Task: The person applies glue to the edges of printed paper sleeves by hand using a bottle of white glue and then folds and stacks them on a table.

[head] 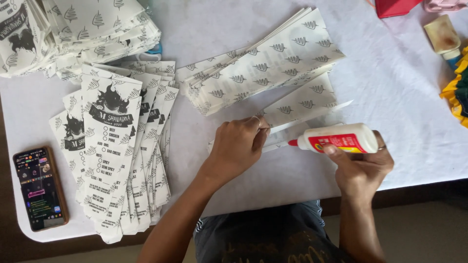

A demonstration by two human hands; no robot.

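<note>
**Glue Bottle Held to Folded Paper**

Nearest, at the table's (429,160) front edge: right hand (363,165) wrapped shut around a white glue bottle (341,139) with a red label, lying sideways, red tip pointing left and touching or almost touching the long edge of a paper bag (304,104). Left hand (239,146) just beside the tip, curled into a loose fist, pressed knuckles-down on that same bag; whether anything was pinched inside, impossible to tell. Bag flat on the white cover, between the two hands and running up and right, printed with small leaf shapes.

Left of the hands: a fanned stack (117,156) of printed bags, face up, with a black flame picture on top. Further left, by the rounded corner, a phone (40,189) with its screen lit.

Beyond the hands: a slanted pile (263,63) of leaf-printed bags, touching the worked bag's far end. Far left corner: a bigger heap (83,29) of the same bags. Far right: a small bottle (442,36), a red thing (395,7), and yellow-green cloth (458,92) at the edge.
</note>
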